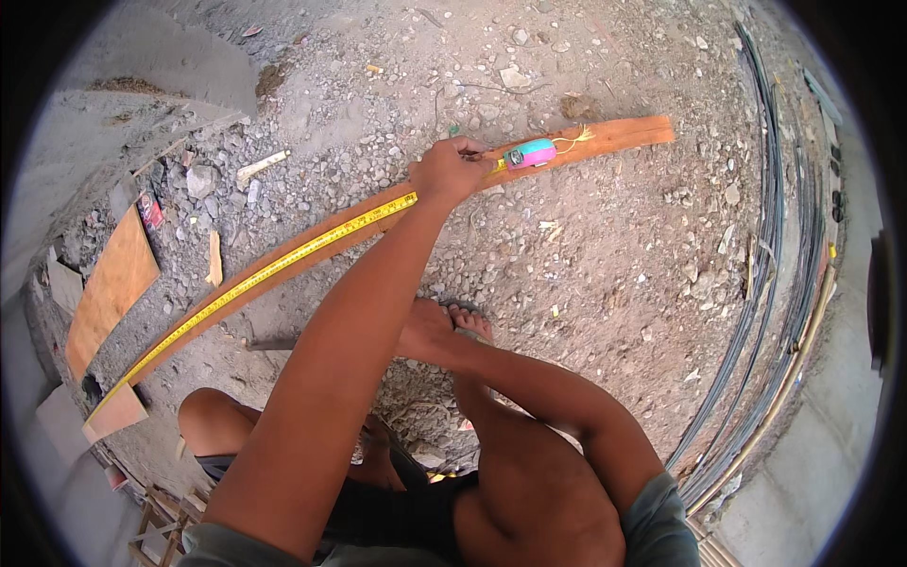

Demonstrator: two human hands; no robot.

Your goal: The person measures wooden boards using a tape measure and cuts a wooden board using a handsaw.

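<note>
Lit bright and even, from a direction hard to tell, washing pale over the gravel [586, 265], shading softly beneath the legs [539, 463]. Crisp mid-view, softening toward the rim, bending plank [624, 135] and dark rods [777, 189] into arcs, dropping to black at the corners!

Dark bar [269, 345]: right end behind left forearm [345, 364] | tape blade [312, 249]: partly covered

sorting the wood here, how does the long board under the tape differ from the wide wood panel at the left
The long board is narrow and stretched out, while the wood panel is shorter and broader. The board has the yellow tape blade along it and the left hand at it; the panel has neither. Both are flat, brownish wood.
</note>
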